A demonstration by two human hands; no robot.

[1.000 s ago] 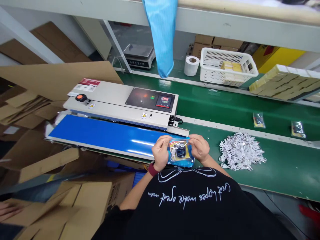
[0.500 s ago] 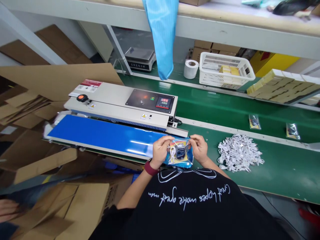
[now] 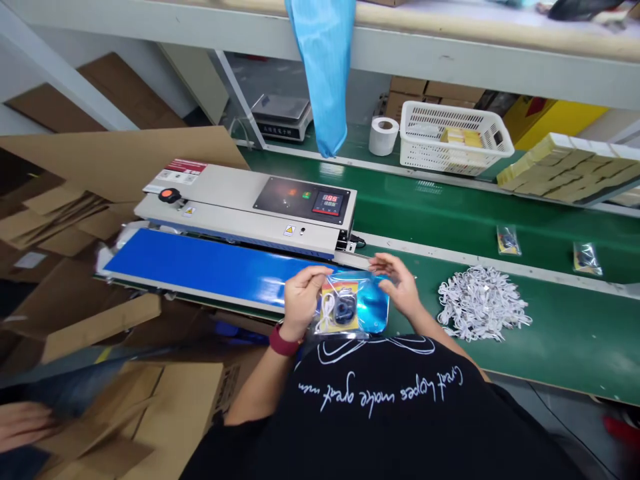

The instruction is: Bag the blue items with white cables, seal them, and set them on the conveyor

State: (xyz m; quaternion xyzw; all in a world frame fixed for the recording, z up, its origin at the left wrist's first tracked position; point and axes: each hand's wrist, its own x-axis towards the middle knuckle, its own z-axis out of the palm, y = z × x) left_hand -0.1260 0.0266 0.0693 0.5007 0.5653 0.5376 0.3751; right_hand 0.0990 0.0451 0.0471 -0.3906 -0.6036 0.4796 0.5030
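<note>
Grey machine: it stands with its blue belt (image 3: 200,263) along its near side and its lit display towards the right end; call this machine (image 3: 225,200) the landmark.
Clear pouch: the pouch (image 3: 343,320) is at the near right of the machine, over the end of the belt; whether it touches the belt I cannot tell.
Pouch contents: a coiled white cable (image 3: 327,310) and a dark item (image 3: 345,308) lie against a yellow-and-red card, which probably stiffens the pouch.
Left hand: at the machine's near side, the left hand (image 3: 300,300) pinches the pouch's upper left corner between thumb and fingers, likely so the contents stay below the grip.
Right hand: just off the machine's right end, the right hand (image 3: 395,283) is spread and looks free of the pouch, leaving the left to support it.
Cable pile: the white cables (image 3: 483,303) sit right of the machine, presumably for easy reach by the right hand.
Filled packets: two packets (image 3: 509,240) (image 3: 587,258) lie farther right of the machine, beyond the pile, apart from each other, perhaps for easy picking up.
</note>
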